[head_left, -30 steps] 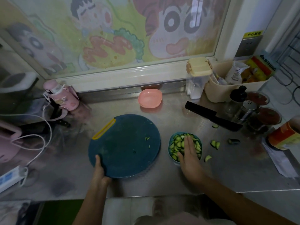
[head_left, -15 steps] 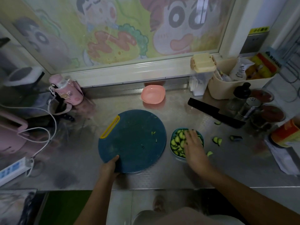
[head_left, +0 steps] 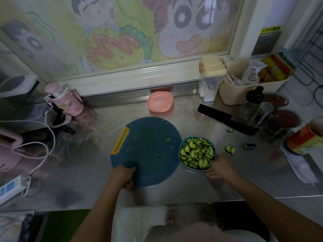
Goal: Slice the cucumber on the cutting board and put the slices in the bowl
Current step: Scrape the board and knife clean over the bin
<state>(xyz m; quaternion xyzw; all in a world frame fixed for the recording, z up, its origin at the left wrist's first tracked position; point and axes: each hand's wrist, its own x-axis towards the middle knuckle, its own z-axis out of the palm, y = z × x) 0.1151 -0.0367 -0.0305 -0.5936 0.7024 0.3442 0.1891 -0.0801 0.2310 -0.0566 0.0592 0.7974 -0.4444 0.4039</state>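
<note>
The round dark-blue cutting board (head_left: 148,147) with a yellow handle slot lies on the steel counter and carries only a few green scraps. My left hand (head_left: 122,175) grips its near edge, thumb on top. Touching the board's right side is a teal bowl (head_left: 189,168) full of cucumber slices (head_left: 196,153). My right hand (head_left: 220,166) holds the bowl's near right rim, fingers at the rim and thumb below it. Stray cucumber pieces (head_left: 230,148) lie on the counter right of the bowl, and a cucumber end (head_left: 250,145) lies farther right.
A black knife (head_left: 227,119) lies behind the bowl to the right. An empty pink bowl (head_left: 160,101) sits behind the board. Jars, shakers and a beige bin (head_left: 244,91) crowd the right. A pink bottle (head_left: 64,100), cables and a power strip (head_left: 10,189) are on the left.
My right hand has lifted off the slices and drawn back to the bowl's near right rim. My left hand has slid right along the board's near edge and closed on it.
</note>
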